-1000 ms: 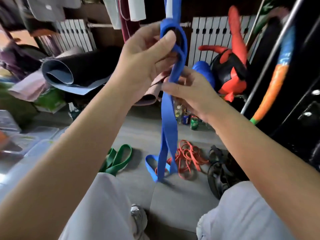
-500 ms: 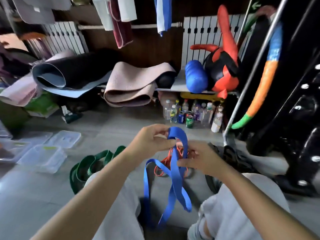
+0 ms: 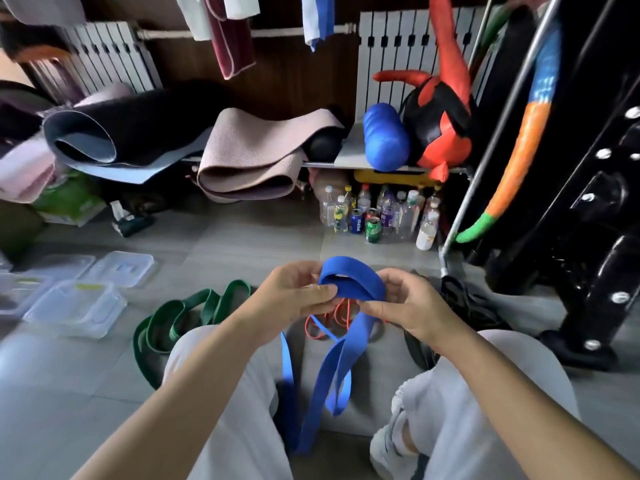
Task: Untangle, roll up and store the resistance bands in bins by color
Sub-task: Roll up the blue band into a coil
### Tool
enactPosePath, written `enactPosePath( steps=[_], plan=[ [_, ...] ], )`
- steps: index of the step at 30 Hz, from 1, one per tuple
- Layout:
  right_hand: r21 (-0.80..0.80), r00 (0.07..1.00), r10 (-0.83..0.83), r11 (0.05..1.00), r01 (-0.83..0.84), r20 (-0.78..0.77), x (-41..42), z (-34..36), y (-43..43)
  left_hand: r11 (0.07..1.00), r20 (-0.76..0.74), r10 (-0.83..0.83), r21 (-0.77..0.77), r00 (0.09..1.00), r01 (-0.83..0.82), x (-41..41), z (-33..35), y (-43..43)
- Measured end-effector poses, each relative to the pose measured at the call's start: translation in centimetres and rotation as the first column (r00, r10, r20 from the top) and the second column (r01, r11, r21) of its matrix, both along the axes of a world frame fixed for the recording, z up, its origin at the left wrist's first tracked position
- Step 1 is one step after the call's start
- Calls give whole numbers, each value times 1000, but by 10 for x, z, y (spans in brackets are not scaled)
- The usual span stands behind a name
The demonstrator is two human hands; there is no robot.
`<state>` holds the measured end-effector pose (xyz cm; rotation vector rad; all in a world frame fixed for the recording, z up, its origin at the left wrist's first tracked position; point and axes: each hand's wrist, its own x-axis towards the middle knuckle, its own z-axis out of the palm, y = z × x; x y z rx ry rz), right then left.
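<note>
Blue band (image 3: 349, 287) loops between both hands above the lap, tails hanging down between the knees. Left hand (image 3: 294, 294) and right hand (image 3: 405, 304) pinch it; green band (image 3: 183, 317) lies on the left floor.

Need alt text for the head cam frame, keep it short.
A person's left hand and right hand pinch a loop in a blue band, the rest hanging down between the knees. A green band, an orange band and clear bins lie on the grey floor beyond.
</note>
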<state>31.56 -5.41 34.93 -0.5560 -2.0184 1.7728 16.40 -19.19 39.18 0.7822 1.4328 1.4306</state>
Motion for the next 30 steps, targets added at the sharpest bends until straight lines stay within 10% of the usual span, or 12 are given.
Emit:
enactPosePath(
  steps=[5,9,25,30],
  plan=[
    [123,987,40,991,-59,157,3,-14,-10,990,-222,-17,-141,975,-15,1,-20,-17],
    [215,941,78,964,-156,330,4,-13,-11,992,-105,82,-90,991,-92,0,-22,-23],
    [96,978,139,983,-155,156,-4,-33,-34,999,122,41,8,992,-42,4,-24,-34],
    [39,991,93,995,-97,97,3,-41,-28,982,-282,-45,-187,958,-9,-3,-43,-39]
  ],
)
